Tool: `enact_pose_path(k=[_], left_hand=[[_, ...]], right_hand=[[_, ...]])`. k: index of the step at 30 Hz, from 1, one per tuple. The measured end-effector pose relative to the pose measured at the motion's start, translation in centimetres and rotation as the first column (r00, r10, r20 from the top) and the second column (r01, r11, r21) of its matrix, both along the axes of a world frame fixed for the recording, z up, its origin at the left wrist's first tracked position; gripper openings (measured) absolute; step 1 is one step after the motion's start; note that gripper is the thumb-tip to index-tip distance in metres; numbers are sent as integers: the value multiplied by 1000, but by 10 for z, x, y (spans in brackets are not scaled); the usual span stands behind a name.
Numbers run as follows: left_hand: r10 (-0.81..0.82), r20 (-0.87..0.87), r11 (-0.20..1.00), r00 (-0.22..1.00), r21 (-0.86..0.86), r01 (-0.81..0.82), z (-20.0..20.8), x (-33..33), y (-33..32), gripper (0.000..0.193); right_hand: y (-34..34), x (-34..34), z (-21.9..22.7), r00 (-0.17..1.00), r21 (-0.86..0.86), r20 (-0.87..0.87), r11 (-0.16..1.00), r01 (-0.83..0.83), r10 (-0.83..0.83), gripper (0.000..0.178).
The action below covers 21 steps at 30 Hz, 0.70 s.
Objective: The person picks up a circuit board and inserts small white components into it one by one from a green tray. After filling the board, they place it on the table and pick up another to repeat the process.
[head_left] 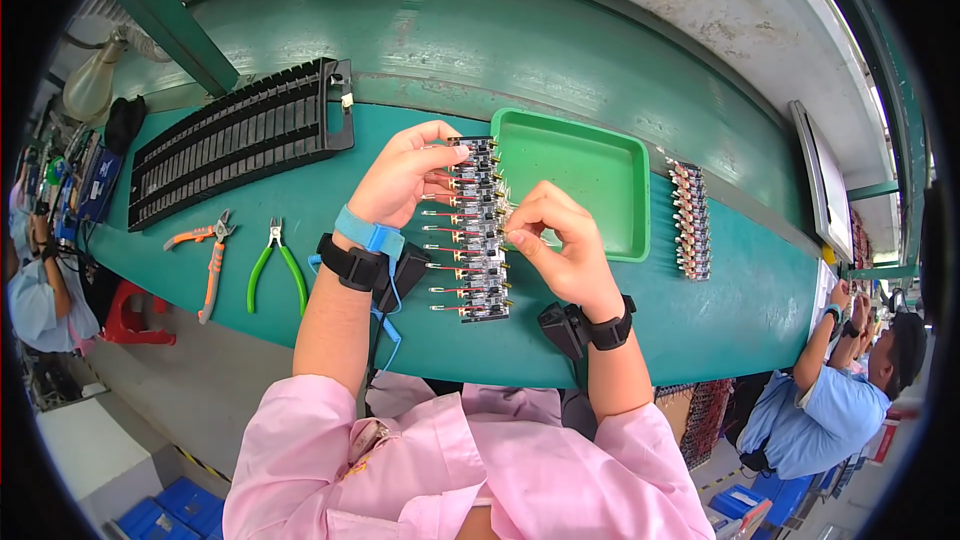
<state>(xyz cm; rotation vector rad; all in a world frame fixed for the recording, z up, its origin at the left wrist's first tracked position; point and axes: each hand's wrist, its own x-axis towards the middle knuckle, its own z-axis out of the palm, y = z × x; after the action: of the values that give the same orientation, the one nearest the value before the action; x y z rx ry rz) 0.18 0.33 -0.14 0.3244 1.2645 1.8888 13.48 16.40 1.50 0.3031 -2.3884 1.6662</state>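
A long black panel of small electronic modules (484,275), with short red wires along its left side, stands lengthwise before me over the green table. My left hand (393,183) is closed on its upper left end, thumb on top. On the panel's right side, my right hand (562,240) pinches thumb and forefinger together at the edge, about midway along. Whatever lies between those fingertips is too small to make out. Just behind the right hand sits a shallow green tray (625,140). A blue wrist strap (368,230) with a cord circles my left wrist.
A similar row of modules (691,225) lies right of the tray. Orange-handled cutters (215,265) and green-handled pliers (275,265) lie at the left, below a long black slotted rack (240,145). A co-worker (835,410) in blue works at the far right.
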Motion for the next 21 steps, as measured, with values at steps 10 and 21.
enact_pose_path(k=[10,21], left_hand=[[15,17,1000,1000,0,-15,3,1,0,6],[-26,1,999,1000,-19,26,-2,0,3,6]], right_hand=[[-1,0,3,988,165,-115,979,120,-101,9],[-2,-3,-1,964,350,-258,924,154,-63,9]])
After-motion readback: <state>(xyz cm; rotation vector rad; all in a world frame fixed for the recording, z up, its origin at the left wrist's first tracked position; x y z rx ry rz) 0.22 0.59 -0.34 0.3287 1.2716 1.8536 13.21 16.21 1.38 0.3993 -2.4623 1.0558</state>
